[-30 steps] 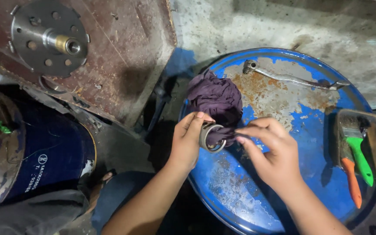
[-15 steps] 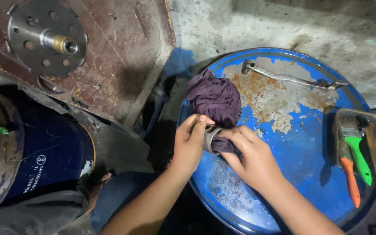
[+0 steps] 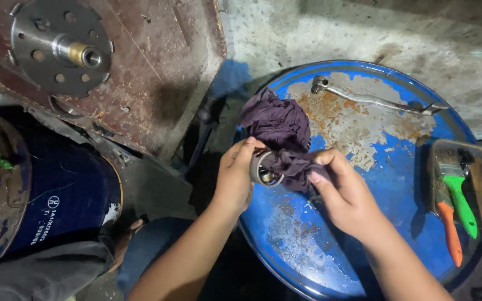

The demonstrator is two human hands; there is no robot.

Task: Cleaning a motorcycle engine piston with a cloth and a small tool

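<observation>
1. Head view: metal ring (image 3: 261, 168) sits over the drum (image 3: 364, 234) rim, gripped by left hand (image 3: 235, 178) fingers curled on its outer wall.
2. Ring looks stiff, weighty, likely greasy; hold the outer wall.
3. Its short axis points right, into the rag (image 3: 285, 139).
4. Right hand (image 3: 347, 195) fingers pinch the soft rag.

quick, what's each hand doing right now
Left hand: closed on a metal ring.
Right hand: closed on a purple rag, pressed against the ring.
</observation>
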